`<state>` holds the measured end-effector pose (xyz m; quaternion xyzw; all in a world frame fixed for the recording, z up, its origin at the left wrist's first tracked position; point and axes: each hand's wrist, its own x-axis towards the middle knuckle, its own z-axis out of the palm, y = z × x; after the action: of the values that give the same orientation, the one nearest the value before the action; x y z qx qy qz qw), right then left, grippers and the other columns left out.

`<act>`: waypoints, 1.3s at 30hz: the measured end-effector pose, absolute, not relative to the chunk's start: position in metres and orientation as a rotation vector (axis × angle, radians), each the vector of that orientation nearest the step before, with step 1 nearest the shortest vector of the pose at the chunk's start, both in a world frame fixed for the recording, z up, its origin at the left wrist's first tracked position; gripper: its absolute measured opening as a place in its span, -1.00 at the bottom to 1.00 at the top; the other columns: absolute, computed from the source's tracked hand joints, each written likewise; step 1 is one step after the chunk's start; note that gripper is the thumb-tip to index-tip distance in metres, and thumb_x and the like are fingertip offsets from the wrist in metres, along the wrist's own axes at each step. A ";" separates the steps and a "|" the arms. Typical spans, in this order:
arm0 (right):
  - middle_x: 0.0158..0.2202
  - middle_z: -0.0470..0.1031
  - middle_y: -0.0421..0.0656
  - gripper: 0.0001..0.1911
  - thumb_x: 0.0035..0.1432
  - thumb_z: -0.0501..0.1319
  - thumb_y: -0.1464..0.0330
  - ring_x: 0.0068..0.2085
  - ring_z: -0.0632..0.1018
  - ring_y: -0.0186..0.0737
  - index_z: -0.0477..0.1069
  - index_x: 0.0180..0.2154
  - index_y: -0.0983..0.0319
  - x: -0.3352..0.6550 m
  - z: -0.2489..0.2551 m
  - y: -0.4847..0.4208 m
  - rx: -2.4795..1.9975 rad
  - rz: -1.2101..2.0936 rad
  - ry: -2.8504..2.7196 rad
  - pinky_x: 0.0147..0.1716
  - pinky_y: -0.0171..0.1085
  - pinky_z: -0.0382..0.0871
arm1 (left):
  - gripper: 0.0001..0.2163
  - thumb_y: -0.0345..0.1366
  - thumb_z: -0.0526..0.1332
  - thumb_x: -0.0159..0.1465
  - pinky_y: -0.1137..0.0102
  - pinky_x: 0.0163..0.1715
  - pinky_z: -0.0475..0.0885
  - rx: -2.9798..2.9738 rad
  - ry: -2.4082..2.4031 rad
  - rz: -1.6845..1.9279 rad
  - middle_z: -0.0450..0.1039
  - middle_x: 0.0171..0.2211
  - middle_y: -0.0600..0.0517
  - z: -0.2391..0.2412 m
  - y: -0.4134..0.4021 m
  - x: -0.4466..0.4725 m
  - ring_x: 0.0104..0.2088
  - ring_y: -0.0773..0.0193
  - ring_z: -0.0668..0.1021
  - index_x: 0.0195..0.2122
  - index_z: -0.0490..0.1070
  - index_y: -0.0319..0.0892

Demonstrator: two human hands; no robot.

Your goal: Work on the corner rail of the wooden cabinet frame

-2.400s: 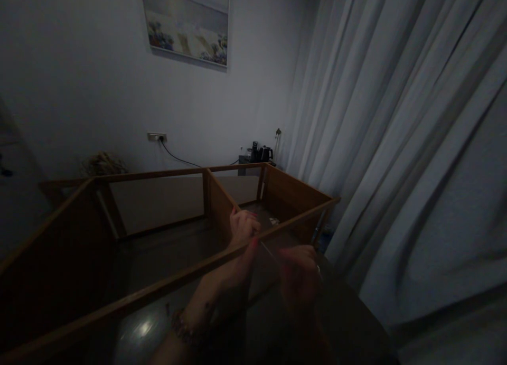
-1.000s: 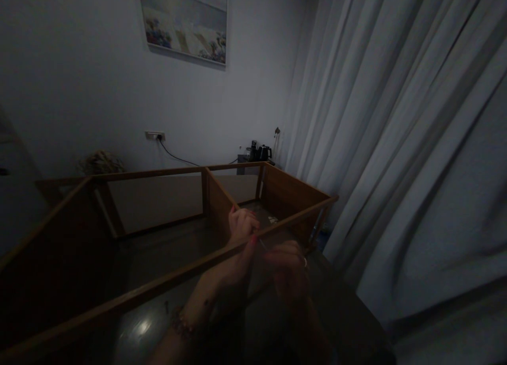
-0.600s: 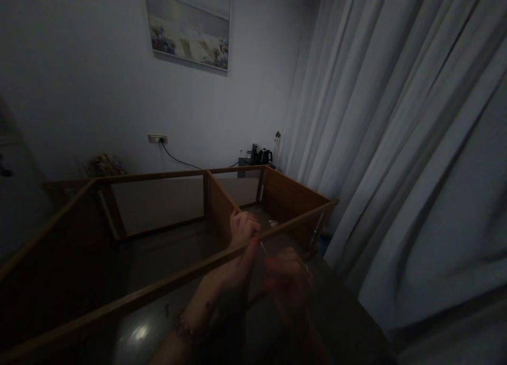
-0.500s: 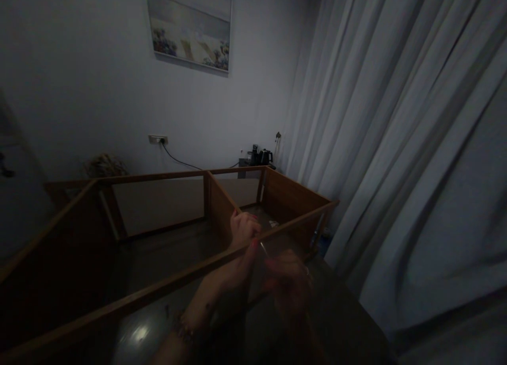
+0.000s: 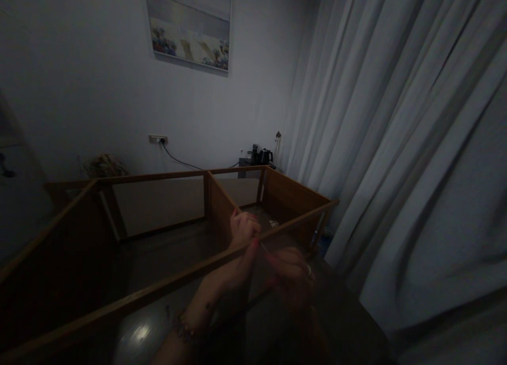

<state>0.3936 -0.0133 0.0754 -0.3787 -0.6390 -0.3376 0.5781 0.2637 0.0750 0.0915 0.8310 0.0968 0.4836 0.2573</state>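
A long wooden frame point(image 5: 166, 282) with open compartments stretches across the view. My left hand point(image 5: 243, 230) is closed around its near rail where the divider panel point(image 5: 219, 198) meets it; the fingers lie over the far side and the thumb presses from the near side. Just right of that thumb, my right hand point(image 5: 291, 272) is closed on a thin metal tool point(image 5: 264, 246) that looks like a hex key. The tool's tip points at the rail joint. Dim light and motion blur hide its exact shape and most of the right fingers.
At the right, grey curtains point(image 5: 380, 143) hang close to the frame's end panel point(image 5: 293, 193). Behind it, a black kettle point(image 5: 265, 156) stands on a small dark table. A cord runs from the wall socket point(image 5: 158, 139). Small pale pieces point(image 5: 273, 223) lie inside the right compartment.
My right hand has turned slightly and shifted a little to the right, and the thin metal tool has tilted with it. My left hand keeps its grip on the frame.
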 end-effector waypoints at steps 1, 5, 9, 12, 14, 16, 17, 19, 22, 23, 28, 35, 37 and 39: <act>-0.38 0.64 -0.20 -0.89 0.49 0.22 0.28 -0.41 0.62 -0.24 0.50 -0.10 0.14 0.390 0.076 -0.015 -0.908 -0.781 -1.466 -0.41 -0.25 0.52 | -0.77 -0.09 0.01 0.48 -0.18 0.38 0.33 2.262 0.254 1.308 0.48 0.06 -0.12 0.090 0.075 0.263 0.24 -0.14 0.45 -0.02 0.38 0.01; -0.49 0.54 -0.27 -0.82 0.46 0.22 0.39 -0.49 0.54 -0.29 0.45 -0.29 0.14 0.378 0.078 -0.020 -1.028 -0.704 -1.332 -0.51 -0.31 0.39 | -0.78 -0.11 -0.02 0.49 -0.20 0.42 0.26 2.269 0.229 1.316 0.47 -0.01 -0.10 0.090 0.077 0.265 0.22 -0.12 0.44 -0.06 0.37 0.00; -0.56 0.47 -0.30 -0.71 0.47 0.18 0.38 -0.58 0.45 -0.34 0.38 -0.38 0.15 0.372 0.078 -0.022 -1.139 -0.638 -1.234 -0.56 -0.33 0.31 | -0.77 -0.08 -0.04 0.50 -0.21 0.47 0.14 2.255 0.243 1.341 0.45 -0.06 -0.12 0.097 0.077 0.268 0.23 -0.13 0.41 -0.11 0.35 0.01; -0.57 0.47 -0.30 -0.67 0.51 0.14 0.30 -0.61 0.42 -0.34 0.39 -0.38 0.15 0.369 0.080 -0.023 -1.139 -0.629 -1.202 -0.59 -0.34 0.30 | -0.78 -0.08 -0.03 0.49 -0.22 0.48 0.13 2.246 0.231 1.354 0.44 -0.12 -0.11 0.102 0.076 0.268 0.18 -0.12 0.43 -0.15 0.34 0.01; -0.58 0.45 -0.30 -0.64 0.52 0.12 0.28 -0.62 0.41 -0.35 0.38 -0.41 0.15 0.367 0.083 -0.023 -1.153 -0.598 -1.177 -0.61 -0.35 0.29 | -0.79 -0.09 -0.01 0.48 -0.22 0.47 0.15 2.242 0.231 1.352 0.44 -0.12 -0.11 0.103 0.075 0.267 0.16 -0.12 0.43 -0.17 0.36 0.00; -0.61 0.42 -0.32 -0.62 0.52 0.11 0.28 -0.63 0.40 -0.36 0.36 -0.43 0.15 0.365 0.084 -0.024 -1.169 -0.563 -1.150 -0.63 -0.37 0.26 | -0.78 -0.10 -0.01 0.48 -0.21 0.47 0.14 2.242 0.239 1.350 0.45 -0.11 -0.11 0.104 0.073 0.267 0.17 -0.12 0.42 -0.17 0.37 -0.01; -0.61 0.41 -0.32 -0.62 0.52 0.11 0.29 -0.63 0.40 -0.36 0.36 -0.43 0.15 0.364 0.084 -0.023 -1.173 -0.546 -1.143 -0.64 -0.37 0.25 | -0.77 -0.10 -0.03 0.48 -0.21 0.48 0.12 2.243 0.241 1.348 0.45 -0.10 -0.12 0.104 0.073 0.267 0.18 -0.11 0.42 -0.16 0.37 -0.01; -0.60 0.42 -0.32 -0.64 0.53 0.10 0.30 -0.61 0.44 -0.36 0.37 -0.40 0.15 0.364 0.082 -0.022 -1.167 -0.520 -1.144 -0.64 -0.38 0.25 | -0.75 -0.13 -0.07 0.50 -0.21 0.50 0.06 2.246 0.245 1.343 0.45 -0.09 -0.11 0.103 0.074 0.268 0.20 -0.09 0.41 -0.15 0.37 -0.01; -0.48 0.52 -0.28 -0.78 0.53 0.10 0.32 -0.51 0.55 -0.33 0.41 -0.24 0.14 0.372 0.071 -0.018 -1.097 -0.552 -1.177 -0.57 -0.37 0.37 | -0.70 -0.16 -0.13 0.52 -0.22 0.51 0.02 2.250 0.251 1.344 0.47 -0.09 -0.10 0.102 0.077 0.269 0.17 -0.07 0.43 -0.16 0.38 -0.02; -0.40 0.57 -0.24 -0.84 0.52 0.10 0.33 -0.46 0.59 -0.30 0.42 -0.16 0.14 0.376 0.068 -0.017 -1.050 -0.608 -1.210 -0.53 -0.34 0.43 | -0.69 -0.16 -0.13 0.53 -0.22 0.50 0.02 2.254 0.256 1.339 0.48 -0.09 -0.10 0.102 0.077 0.269 0.16 -0.07 0.44 -0.16 0.39 -0.02; -0.26 0.65 -0.16 -0.82 0.48 0.13 0.44 -0.33 0.66 -0.26 0.41 0.02 0.12 0.393 0.063 -0.017 -0.938 -0.826 -1.375 -0.41 -0.27 0.56 | -0.73 -0.15 -0.07 0.51 -0.18 0.48 0.13 2.270 0.276 1.338 0.50 0.02 -0.10 0.103 0.073 0.264 0.24 -0.10 0.41 -0.05 0.42 0.01; -0.15 0.69 -0.11 -0.69 0.50 0.11 0.45 -0.20 0.69 -0.20 0.44 0.17 0.11 0.397 0.069 -0.016 -1.008 -0.944 -1.496 -0.25 -0.18 0.60 | -0.67 -0.21 -0.17 0.54 -0.16 0.44 0.19 2.359 0.339 1.320 0.47 -0.04 -0.09 0.104 0.071 0.266 0.19 -0.04 0.43 -0.10 0.39 -0.05; -0.12 0.70 -0.10 -0.64 0.50 0.10 0.49 -0.16 0.67 -0.21 0.42 0.23 0.14 0.398 0.070 -0.014 -0.977 -0.937 -1.529 -0.20 -0.20 0.58 | -0.71 -0.24 -0.15 0.53 -0.18 0.42 0.22 2.409 0.344 1.293 0.45 -0.01 -0.10 0.104 0.072 0.265 0.19 -0.04 0.42 -0.07 0.37 -0.06; -0.09 0.69 -0.08 -0.60 0.50 0.08 0.49 -0.12 0.66 -0.20 0.40 0.27 0.17 0.399 0.069 -0.014 -0.956 -0.928 -1.539 -0.17 -0.20 0.56 | -0.73 -0.27 -0.12 0.51 -0.20 0.42 0.22 2.435 0.334 1.273 0.46 0.00 -0.11 0.102 0.076 0.265 0.20 -0.06 0.42 -0.03 0.37 -0.06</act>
<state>0.3990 -0.0136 0.0692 -0.3996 -0.6434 -0.3881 0.5251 0.2652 0.0755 0.1025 0.8643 0.1184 0.4521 0.1858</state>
